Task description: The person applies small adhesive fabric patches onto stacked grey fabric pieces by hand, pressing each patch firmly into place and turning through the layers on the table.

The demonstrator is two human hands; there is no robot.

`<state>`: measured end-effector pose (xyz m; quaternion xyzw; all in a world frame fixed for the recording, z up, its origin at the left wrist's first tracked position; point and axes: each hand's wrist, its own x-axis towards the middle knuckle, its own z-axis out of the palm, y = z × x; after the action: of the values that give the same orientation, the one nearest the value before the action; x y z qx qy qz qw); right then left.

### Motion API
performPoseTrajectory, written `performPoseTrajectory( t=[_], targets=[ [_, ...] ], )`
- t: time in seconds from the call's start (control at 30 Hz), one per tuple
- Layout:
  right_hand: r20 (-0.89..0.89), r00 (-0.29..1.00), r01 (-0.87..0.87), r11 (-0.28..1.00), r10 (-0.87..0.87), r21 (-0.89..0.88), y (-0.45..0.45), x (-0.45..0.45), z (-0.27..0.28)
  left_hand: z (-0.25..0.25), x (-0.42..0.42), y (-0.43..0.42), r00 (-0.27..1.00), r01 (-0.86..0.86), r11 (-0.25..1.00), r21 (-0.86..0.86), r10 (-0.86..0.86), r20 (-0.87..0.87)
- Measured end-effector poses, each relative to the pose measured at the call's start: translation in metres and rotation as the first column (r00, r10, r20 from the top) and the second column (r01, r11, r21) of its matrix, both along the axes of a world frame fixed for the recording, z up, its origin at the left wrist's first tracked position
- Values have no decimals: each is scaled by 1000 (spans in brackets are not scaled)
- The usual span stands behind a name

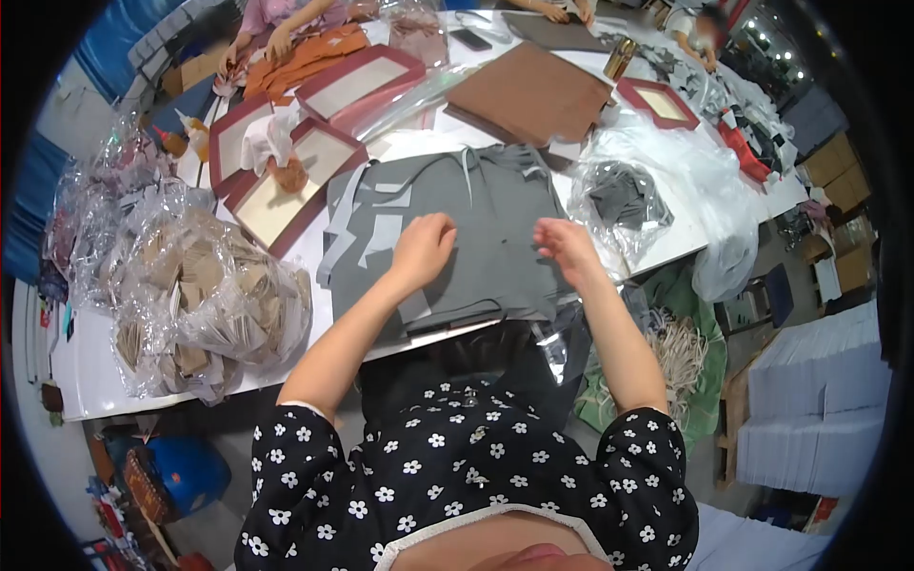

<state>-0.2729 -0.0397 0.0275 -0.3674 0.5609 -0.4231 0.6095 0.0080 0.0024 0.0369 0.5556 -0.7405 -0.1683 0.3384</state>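
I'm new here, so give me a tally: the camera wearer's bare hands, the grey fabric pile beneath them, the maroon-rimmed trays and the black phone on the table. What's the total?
Bare hands, left hand and right hand: 2
Grey fabric pile: 1
Maroon-rimmed trays: 4
Black phone: 1
Total: 8

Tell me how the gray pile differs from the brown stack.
The gray pile shows pale patches; the brown stack has a plain top. The gray pile lies close to you; the brown stack sits further across. Both rest on the white table.
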Motion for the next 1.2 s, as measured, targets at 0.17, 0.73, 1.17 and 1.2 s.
performPoseTrajectory(
  t=[0.17,0.73,1.17,1.2],
  targets=[
    [-83,963,-238,957,255,168,35,29,9,-11,-8,16,954,158,982,-105,-125,271],
    [-451,837,-249,950,309,190,35,74,10,-34,-10,29,932,107,984,-143,-49,360],
    [136,987,-122,941,82,315,38,69,-2,-40,-11,27,946,105,990,-90,-71,316],
    [65,987,-158,933,144,323,36,75,-4,-38,-10,27,929,117,991,-70,-84,361]
  ],
)
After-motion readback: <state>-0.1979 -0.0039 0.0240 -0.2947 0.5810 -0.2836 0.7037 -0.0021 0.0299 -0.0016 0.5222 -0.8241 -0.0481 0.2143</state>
